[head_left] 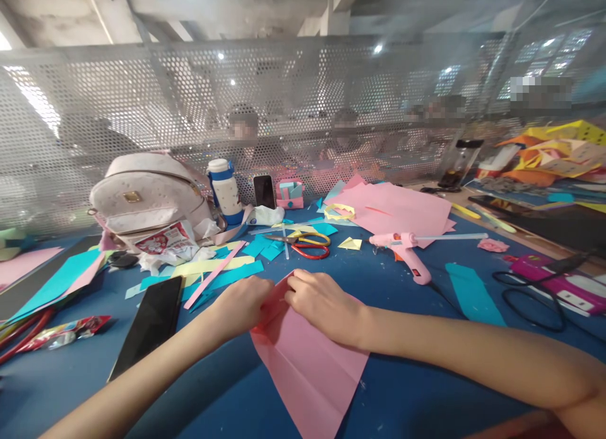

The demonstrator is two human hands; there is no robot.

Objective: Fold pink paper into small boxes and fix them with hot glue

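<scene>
A creased pink paper sheet (pixel 307 369) lies on the blue table (pixel 416 388) in front of me. My left hand (pixel 241 306) is closed on the sheet's upper left edge, fingers curled over a fold. My right hand (pixel 322 303) pinches the top corner of the same sheet, fingers pressed together. The two hands almost touch at the paper's top point.
A black phone (pixel 149 322) lies left of my left arm. Scissors (pixel 307 244), a pink glue gun (pixel 404 252), teal and yellow paper scraps (pixel 222 271), a pink paper stack (pixel 398 208), a white backpack (pixel 146 196) and a bottle (pixel 225 189) sit beyond. A perforated metal screen (pixel 284 104) closes the back.
</scene>
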